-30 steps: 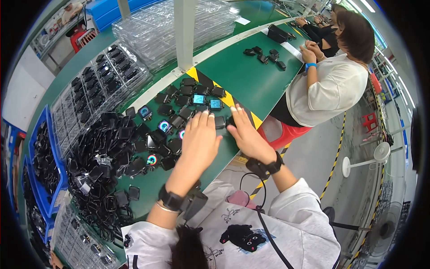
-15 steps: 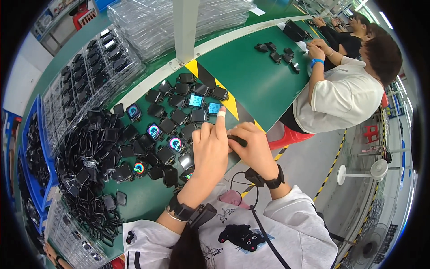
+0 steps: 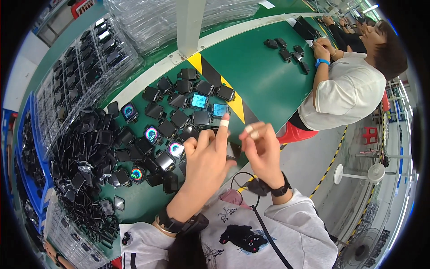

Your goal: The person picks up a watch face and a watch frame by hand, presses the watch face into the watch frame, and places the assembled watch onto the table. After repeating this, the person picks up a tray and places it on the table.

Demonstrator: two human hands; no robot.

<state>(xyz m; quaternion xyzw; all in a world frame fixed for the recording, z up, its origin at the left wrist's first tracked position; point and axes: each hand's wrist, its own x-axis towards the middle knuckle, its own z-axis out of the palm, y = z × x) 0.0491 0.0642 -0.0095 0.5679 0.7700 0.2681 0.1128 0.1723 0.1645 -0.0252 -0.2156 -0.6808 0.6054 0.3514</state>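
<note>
My left hand [image 3: 207,157] is over the near edge of a spread of square black smartwatch bodies [image 3: 180,119]. Its index finger, wrapped in white at the tip, stretches to a smartwatch with a lit blue screen [image 3: 220,110]; whether it touches is unclear. The thumb stands apart, with a dark shape partly hidden beside it. To the right, my right hand [image 3: 264,150] is raised at the table edge, fingers curled and tips pinched; anything between them is too small or blurred to name. Another blue-lit smartwatch [image 3: 199,101] and several with colourful ring displays [image 3: 152,134] lie among the dark ones.
A large heap of black watch parts [image 3: 85,157] covers the table's left side. Beyond are clear plastic trays [image 3: 89,58], blue bins [image 3: 33,166] and a white post [image 3: 187,31]. A co-worker in a white shirt [image 3: 349,94] sits at the right beside more black pieces [image 3: 285,54].
My right hand has drawn slightly away from my left, and the black piece seen in its fingers no longer shows there. My left thumb has come into sight. The view has shifted a little.
</note>
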